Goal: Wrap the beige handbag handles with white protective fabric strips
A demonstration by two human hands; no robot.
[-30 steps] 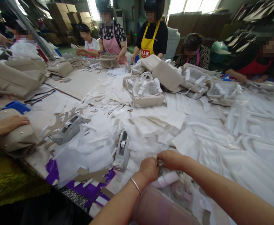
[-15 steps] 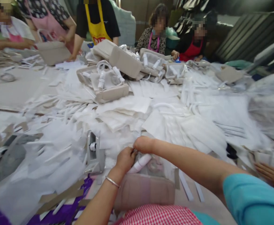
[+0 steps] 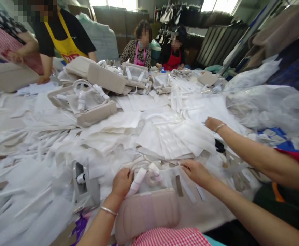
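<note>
Curling inward, the left hand's [image 3: 121, 183] fingers are touching the white-wrapped handle [image 3: 138, 179], thumb and forefinger bending close; can't tell if they're pinching. The right hand [image 3: 197, 173] is hovering at 2 o'clock of the beige bag [image 3: 148, 212], thumb and forefinger nearly meeting by loose film; grip unclear. Bag is lying at 6 o'clock in view, pale coil [image 3: 151, 178] resting just beside the handle. Risks, my read: handle could be slipping if left fingers are pressing too lightly; film could be snagging if right fingertips are catching its edge; tape dispenser [image 3: 86, 191], sitting at 9–10 o'clock, could be tipping if the left forearm is swinging wide. White sheets [image 3: 172, 136] are spreading toward 12–1, another person's hand [image 3: 213, 123] is reaching in at 1–2, bag pile [image 3: 105, 78] is leaning at 11.
</note>
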